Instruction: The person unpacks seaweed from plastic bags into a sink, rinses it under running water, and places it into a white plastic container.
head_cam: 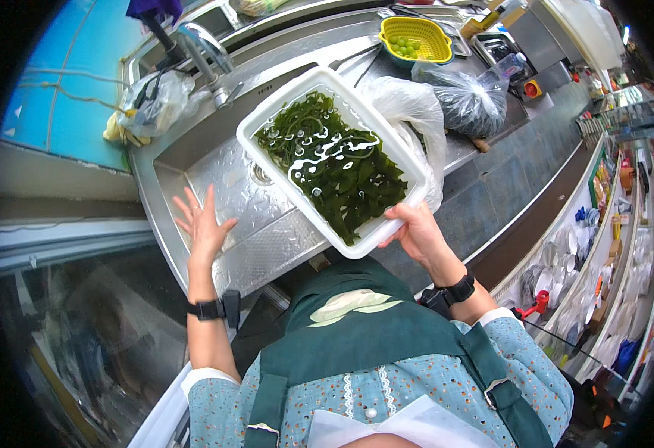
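A white rectangular plastic tub (247,134) full of water and dark green seaweed (338,173) sits tilted across the view above the stainless steel sink. My right hand (413,229) grips its near right corner, thumb on the rim and fingers underneath. Shredded strands lie in the far part of the tub; flatter pieces fill the near part. My left hand (205,224) is spread with nothing in it, over the left part of the sink basin (226,173). The tub partly hides the basin, and its drain (259,175) shows beside the tub's left edge.
A chrome faucet (206,67) rises behind the basin. Right of the tub are a white plastic bag (411,106), a tied clear bag (469,101) with dark contents, and a yellow colander (437,42) of green grapes (404,47). Shelves of goods (573,252) line the right side.
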Demonstrator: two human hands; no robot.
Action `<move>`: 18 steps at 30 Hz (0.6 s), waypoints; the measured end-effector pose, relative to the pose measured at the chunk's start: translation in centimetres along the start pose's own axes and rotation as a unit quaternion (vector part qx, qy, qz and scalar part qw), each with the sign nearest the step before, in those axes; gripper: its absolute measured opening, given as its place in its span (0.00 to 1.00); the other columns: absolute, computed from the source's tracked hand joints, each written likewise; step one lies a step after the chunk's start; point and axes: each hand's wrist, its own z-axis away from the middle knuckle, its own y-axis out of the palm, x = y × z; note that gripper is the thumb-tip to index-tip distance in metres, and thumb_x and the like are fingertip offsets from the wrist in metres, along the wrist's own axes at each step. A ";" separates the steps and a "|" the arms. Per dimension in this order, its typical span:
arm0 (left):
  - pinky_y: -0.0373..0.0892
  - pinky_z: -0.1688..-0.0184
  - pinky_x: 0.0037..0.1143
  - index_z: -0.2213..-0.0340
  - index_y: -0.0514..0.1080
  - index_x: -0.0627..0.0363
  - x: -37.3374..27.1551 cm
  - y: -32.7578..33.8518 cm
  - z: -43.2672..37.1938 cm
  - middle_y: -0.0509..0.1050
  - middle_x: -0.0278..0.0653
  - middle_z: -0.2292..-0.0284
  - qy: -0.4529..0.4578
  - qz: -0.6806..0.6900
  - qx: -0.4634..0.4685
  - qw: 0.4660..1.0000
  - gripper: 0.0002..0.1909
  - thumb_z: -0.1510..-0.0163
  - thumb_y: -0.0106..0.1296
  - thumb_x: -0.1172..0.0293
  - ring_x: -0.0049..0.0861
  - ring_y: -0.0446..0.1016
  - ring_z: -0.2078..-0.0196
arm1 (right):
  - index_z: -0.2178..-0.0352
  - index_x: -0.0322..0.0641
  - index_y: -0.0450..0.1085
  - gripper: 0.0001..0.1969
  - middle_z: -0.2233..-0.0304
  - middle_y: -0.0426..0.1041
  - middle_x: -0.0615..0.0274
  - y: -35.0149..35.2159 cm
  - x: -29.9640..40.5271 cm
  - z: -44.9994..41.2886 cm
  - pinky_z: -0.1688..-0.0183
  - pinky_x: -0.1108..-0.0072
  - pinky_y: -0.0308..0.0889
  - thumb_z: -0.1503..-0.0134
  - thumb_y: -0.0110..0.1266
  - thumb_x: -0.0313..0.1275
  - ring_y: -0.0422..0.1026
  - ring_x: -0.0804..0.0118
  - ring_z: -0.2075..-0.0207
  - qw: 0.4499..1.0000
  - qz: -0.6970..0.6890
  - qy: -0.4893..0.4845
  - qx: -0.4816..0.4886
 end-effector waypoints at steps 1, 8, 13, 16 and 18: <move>0.48 0.39 0.44 0.43 0.57 0.57 -0.2 0.9 0.3 0.51 0.62 0.42 0.005 0.000 0.001 1.000 0.41 0.54 0.57 0.49 0.52 0.48 0.37 | 0.52 0.22 0.55 0.25 0.68 0.70 0.49 -0.5 0.1 0.6 0.82 0.68 0.75 0.53 0.48 0.19 0.75 0.56 0.79 1.000 -0.002 -0.002 -0.004; 0.62 0.46 0.42 0.41 0.50 0.63 -7.8 -2.5 1.2 0.55 0.55 0.43 -0.022 0.631 0.204 0.748 0.44 0.49 0.55 0.49 0.46 0.58 0.42 | 0.57 0.21 0.59 0.21 0.70 0.70 0.50 -2.1 1.1 1.1 0.83 0.71 0.76 0.54 0.48 0.20 0.75 0.56 0.78 1.000 -0.012 -0.007 -0.010; 0.73 0.58 0.44 0.43 0.51 0.57 -15.3 -5.2 3.3 0.64 0.48 0.49 -0.020 0.773 0.316 0.550 0.40 0.48 0.51 0.46 0.40 0.69 0.50 | 0.58 0.22 0.61 0.20 0.70 0.71 0.49 -2.6 2.3 1.1 0.84 0.71 0.75 0.54 0.49 0.21 0.75 0.56 0.77 1.000 -0.004 0.005 0.024; 0.75 0.61 0.39 0.48 0.55 0.61 -17.8 -5.0 3.2 0.69 0.44 0.56 -0.058 0.778 0.287 0.555 0.32 0.48 0.54 0.57 0.33 0.74 0.57 | 0.54 0.23 0.58 0.23 0.66 0.71 0.48 -3.4 3.0 0.6 0.83 0.74 0.76 0.54 0.50 0.21 0.76 0.58 0.77 0.999 0.015 0.022 0.045; 0.76 0.63 0.37 0.52 0.58 0.63 -19.7 -5.3 3.3 0.71 0.41 0.62 -0.074 0.769 0.245 0.585 0.26 0.50 0.54 0.67 0.28 0.75 0.62 | 0.54 0.23 0.59 0.23 0.67 0.71 0.50 -4.0 3.9 0.5 0.83 0.74 0.76 0.54 0.50 0.21 0.76 0.58 0.77 0.998 0.023 0.021 0.051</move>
